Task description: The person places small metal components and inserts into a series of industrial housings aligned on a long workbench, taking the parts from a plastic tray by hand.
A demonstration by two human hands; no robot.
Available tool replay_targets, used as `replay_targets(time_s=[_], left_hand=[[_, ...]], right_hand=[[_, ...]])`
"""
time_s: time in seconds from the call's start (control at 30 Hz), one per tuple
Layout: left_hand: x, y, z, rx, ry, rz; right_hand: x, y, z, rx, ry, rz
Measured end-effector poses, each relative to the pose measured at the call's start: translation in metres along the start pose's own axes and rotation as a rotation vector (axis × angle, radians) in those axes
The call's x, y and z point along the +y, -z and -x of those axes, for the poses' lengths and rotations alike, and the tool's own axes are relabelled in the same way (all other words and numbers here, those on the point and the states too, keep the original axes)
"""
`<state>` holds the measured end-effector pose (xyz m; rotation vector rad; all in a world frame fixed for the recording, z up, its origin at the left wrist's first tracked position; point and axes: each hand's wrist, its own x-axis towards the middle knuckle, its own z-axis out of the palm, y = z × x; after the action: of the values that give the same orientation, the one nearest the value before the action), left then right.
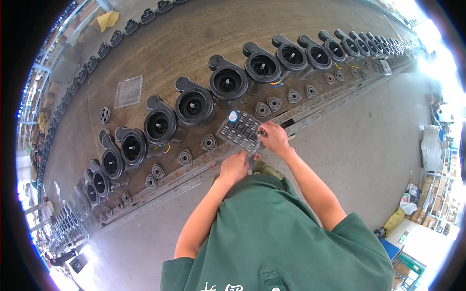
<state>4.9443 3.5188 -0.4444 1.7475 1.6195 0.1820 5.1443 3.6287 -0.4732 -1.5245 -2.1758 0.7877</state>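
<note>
We have the tray (238, 132) at the middle of the frame, tilted a little, over the near edge of the table (204, 39). It is see-through, filled with rows of small dark parts, and carries a round blue-and-white sticker (233, 116) near its upper left corner.

Our right hand (274, 137) is at the tray's right side, its fingers bent and the thumb drawn close to them; we cannot tell whether a part is pinched there. Our left hand (234, 168) is at the tray's lower edge, back turned up, its fingers curled; the tips are hidden, so we cannot tell how firmly they have hold of the tray.

Just above the tray, a long row of black housings (228, 83) curves from lower left to upper right, each with a pale shaft in its opening. In front of them we see flanges (208, 142) lying along the table's edge, some in pairs. Left of centre lie a clear plastic sheet (128, 91) and a disc (105, 115) with holes. A yellow cloth (108, 20) is at the upper left.
</note>
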Motion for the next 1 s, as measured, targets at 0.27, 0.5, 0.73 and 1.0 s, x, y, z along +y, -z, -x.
replay_targets(time_s=[0.27,0.5,0.73,1.0], left_hand=[[-0.005,0.0,0.003,-0.008,0.046,0.028],[-0.004,0.002,0.005,0.0,0.041,0.039],[-0.005,0.003,0.007,0.008,0.053,0.058],[-0.009,-0.003,0.008,0.072,0.052,0.129]], right_hand=[[-0.008,-0.009,0.001,0.085,0.054,0.16],[0.001,-0.015,0.006,0.043,0.191,0.146],[-0.019,-0.01,0.009,0.088,0.138,0.142],[-0.027,-0.025,-0.015,-0.07,0.018,0.026]])
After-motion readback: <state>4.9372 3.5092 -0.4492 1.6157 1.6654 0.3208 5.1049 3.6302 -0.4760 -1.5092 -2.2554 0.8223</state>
